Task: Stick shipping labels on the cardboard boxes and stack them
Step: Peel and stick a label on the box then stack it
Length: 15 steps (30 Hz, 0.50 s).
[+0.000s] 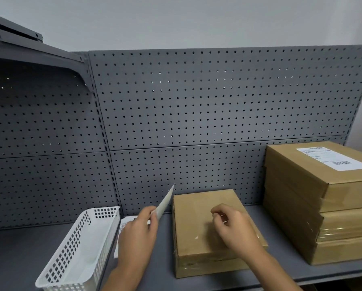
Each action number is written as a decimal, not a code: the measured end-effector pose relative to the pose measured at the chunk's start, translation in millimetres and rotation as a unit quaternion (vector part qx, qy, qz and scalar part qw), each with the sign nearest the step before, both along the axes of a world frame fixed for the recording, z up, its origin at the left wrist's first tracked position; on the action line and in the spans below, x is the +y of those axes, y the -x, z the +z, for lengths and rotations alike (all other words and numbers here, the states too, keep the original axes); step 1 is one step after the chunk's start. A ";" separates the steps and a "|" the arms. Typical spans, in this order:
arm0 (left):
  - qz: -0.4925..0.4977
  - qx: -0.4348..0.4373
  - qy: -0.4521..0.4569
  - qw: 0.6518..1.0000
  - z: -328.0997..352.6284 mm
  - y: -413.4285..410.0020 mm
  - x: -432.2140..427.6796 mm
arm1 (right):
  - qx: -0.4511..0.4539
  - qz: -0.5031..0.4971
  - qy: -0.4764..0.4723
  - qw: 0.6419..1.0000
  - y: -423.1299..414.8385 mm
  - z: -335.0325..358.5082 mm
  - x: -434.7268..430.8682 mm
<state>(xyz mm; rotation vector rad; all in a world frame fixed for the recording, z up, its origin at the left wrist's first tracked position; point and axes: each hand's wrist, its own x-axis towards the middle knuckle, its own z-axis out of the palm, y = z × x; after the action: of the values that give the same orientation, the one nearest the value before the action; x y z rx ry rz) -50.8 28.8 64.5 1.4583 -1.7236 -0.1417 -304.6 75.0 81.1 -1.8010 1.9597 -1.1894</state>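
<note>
Landmark: unlabelled box (209, 229) on shelf
Left hand (139, 232): left of box, fingers pinching label sheet (165, 203), held edge-on, print unreadable
Right hand (232, 227): over box top, fingertips curled together, contents indiscernible
Labelled stack (322, 202): right of box, cut off by frame

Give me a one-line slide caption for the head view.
Left hand lifts a label beside a bare box; right hand hovers over it, labelled stack at right.

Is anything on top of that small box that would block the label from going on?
Nothing lies on the small box, but the right hand hovers over its top. The left hand holds the label just left of it.
</note>
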 end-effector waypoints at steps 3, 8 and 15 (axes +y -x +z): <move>-0.022 0.022 0.031 0.999 11.8 19.1 6.2 | -0.061 0.019 -0.007 0.998 -7.9 2.8 -2.8; -0.074 0.019 0.019 0.997 5.7 44.0 9.5 | -0.257 0.080 -0.029 0.963 -21.6 2.6 -7.4; -0.153 0.075 -0.045 0.984 -1.2 67.6 18.2 | -0.403 0.157 -0.062 0.900 -29.5 -9.6 -8.4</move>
<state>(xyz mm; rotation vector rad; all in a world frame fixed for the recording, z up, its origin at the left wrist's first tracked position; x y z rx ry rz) -118.4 46.9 63.4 1.2030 -1.8251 -0.4867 -275.1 66.5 71.5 -1.1908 1.1855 -1.3525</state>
